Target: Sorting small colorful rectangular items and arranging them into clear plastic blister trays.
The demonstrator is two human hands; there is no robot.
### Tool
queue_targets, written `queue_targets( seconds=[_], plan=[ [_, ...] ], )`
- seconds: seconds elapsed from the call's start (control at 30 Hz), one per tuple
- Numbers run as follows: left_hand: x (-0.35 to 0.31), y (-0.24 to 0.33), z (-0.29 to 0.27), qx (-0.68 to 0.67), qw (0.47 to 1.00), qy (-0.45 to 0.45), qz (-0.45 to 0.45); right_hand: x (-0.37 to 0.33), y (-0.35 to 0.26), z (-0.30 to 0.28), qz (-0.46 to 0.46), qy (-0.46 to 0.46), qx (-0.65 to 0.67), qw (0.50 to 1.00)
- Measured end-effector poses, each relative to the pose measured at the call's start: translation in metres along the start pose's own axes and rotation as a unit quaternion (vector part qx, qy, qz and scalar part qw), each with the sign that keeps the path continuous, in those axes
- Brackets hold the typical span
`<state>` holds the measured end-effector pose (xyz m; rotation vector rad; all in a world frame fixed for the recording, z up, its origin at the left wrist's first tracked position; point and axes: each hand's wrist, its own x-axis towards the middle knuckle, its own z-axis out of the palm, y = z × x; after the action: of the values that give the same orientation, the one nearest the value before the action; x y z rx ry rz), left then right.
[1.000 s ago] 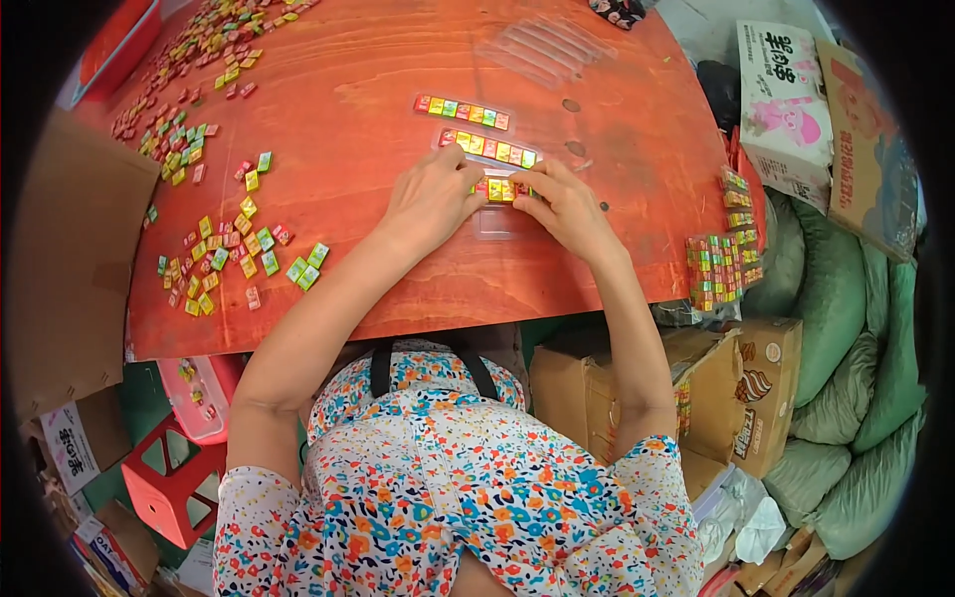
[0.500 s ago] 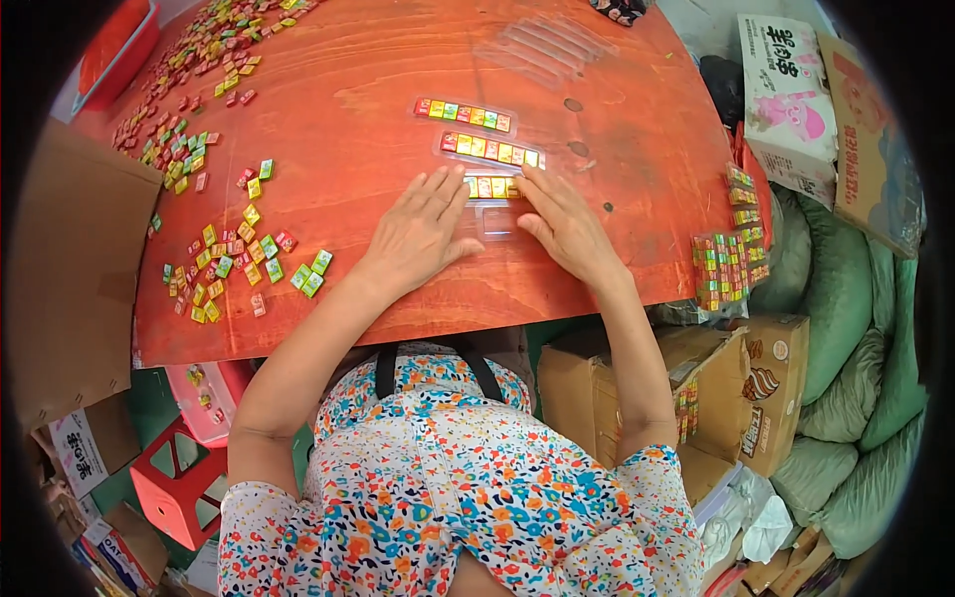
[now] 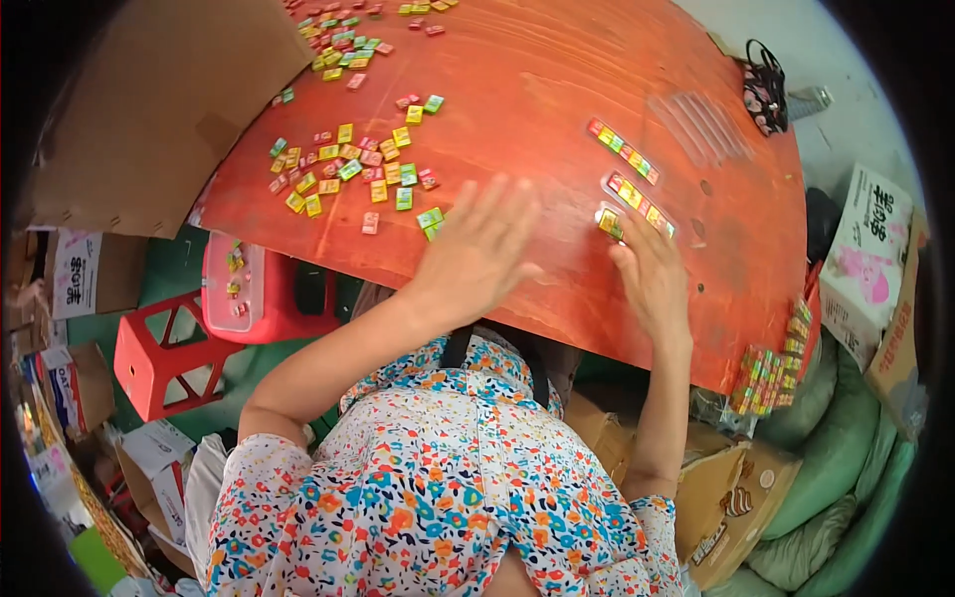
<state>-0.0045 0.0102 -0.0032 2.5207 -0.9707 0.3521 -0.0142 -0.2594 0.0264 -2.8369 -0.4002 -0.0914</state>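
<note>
My left hand (image 3: 477, 249), blurred by motion, is open with fingers stretched out over the table (image 3: 542, 298), just right of a few green-and-yellow small packets (image 3: 430, 218). Nothing shows in it. My right hand (image 3: 654, 274) lies open, palm down, with its fingertips over the nearest clear plastic tray of small packets (image 3: 610, 221) and covering most of it. Beyond are a second filled tray (image 3: 627, 189) and a third filled tray (image 3: 623, 149), each a single row of red, yellow and green packets.
Loose packets (image 3: 373, 159) lie scattered on the left, with more farther back. Unfilled clear trays (image 3: 701, 127) rest at the far right. Stacked filled rows (image 3: 766, 378) sit at the right edge. A cardboard box (image 3: 149, 119) stands at the left, above a red stool (image 3: 164, 358).
My left hand has left the tray and moved left toward the loose packets. My right hand stays at the nearest tray. The whole view has swung left.
</note>
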Motion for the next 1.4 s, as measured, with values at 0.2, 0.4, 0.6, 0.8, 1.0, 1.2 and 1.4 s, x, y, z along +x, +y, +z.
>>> queue_targets(
  seconds=[0.2,0.4,0.6,0.8,1.0,1.2,1.4],
  plan=[
    [-0.062,-0.052,-0.029,0.127,0.974,0.015,-0.185,0.063,-0.088,0.042,-0.161,-0.011,0.112,0.981],
    [-0.081,-0.083,-0.037,0.161,0.961,-0.005,-0.226,0.117,-0.148,0.082,-0.271,-0.026,0.080,0.959],
    [-0.087,-0.081,-0.041,0.097,0.986,-0.043,-0.133,0.096,-0.139,0.090,-0.299,-0.038,0.034,0.953],
    [-0.076,-0.070,-0.039,0.052,0.994,-0.056,-0.073,0.071,-0.078,0.060,-0.234,-0.055,0.168,0.956],
    [-0.053,-0.079,-0.045,-0.030,0.994,0.041,-0.100,0.071,-0.087,0.041,-0.117,0.026,0.161,0.980],
    [-0.013,-0.090,-0.049,-0.010,0.997,-0.058,-0.043,0.082,-0.088,0.047,-0.161,0.004,0.106,0.981],
    [-0.020,-0.085,-0.048,-0.024,0.994,-0.038,-0.095,0.056,-0.077,0.048,-0.138,0.054,0.092,0.985]
  ],
)
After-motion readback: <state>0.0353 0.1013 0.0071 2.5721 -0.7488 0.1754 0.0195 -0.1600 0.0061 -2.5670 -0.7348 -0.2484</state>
